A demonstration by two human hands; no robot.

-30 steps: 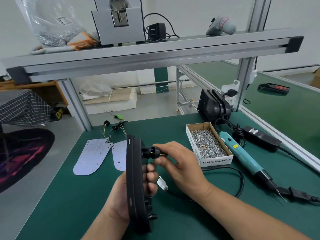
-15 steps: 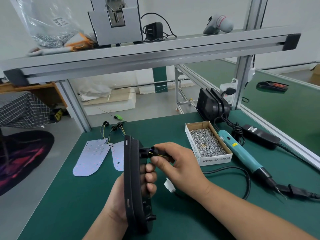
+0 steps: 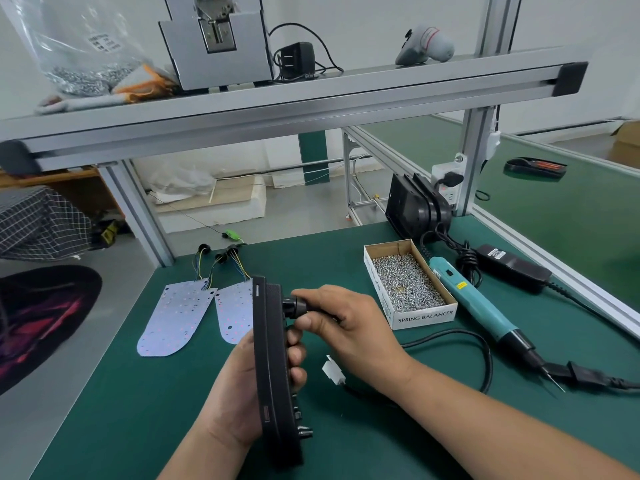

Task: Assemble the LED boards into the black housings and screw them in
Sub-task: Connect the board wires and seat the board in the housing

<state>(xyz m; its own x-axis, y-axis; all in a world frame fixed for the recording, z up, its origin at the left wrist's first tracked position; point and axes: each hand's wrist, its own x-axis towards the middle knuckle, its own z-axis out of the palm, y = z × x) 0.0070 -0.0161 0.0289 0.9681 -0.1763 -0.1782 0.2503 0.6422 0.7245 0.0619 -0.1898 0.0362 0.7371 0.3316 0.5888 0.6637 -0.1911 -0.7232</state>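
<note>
The counter [image 3: 138, 410] carries everything, so I place things from the black housing [image 3: 273, 375], which stands on edge near the front and is seen edge-on. I can't see inside it, so I cannot tell whether a board is already seated.

My left hand [image 3: 228, 393] wraps the housing from its left, fingers curled round onto its right face, and holds it upright. My right hand [image 3: 349, 327] is just right of the housing. Its thumb and forefinger pinch a round black grommet [image 3: 292, 306] against the upper part of that right face.

Two LED boards [image 3: 173, 317] lie flat to the left of the housing, their wire tails pointing away from me. Far right of the housing lies the teal screwdriver [image 3: 481, 306]. Between the two sits the open box of screws [image 3: 408, 282]. More housings [image 3: 415, 206] stand further back, beyond the box. A small white plug [image 3: 333, 370] hangs on its lead just right of the housing, below my right wrist.

I judge this to be the wiring step: pushing the grommet home in the housing wall, with no screws driven yet. Next I need a firm, square push, with the left hand bracing. Then I lay the housing flat and reach right for a screw and the screwdriver.
</note>
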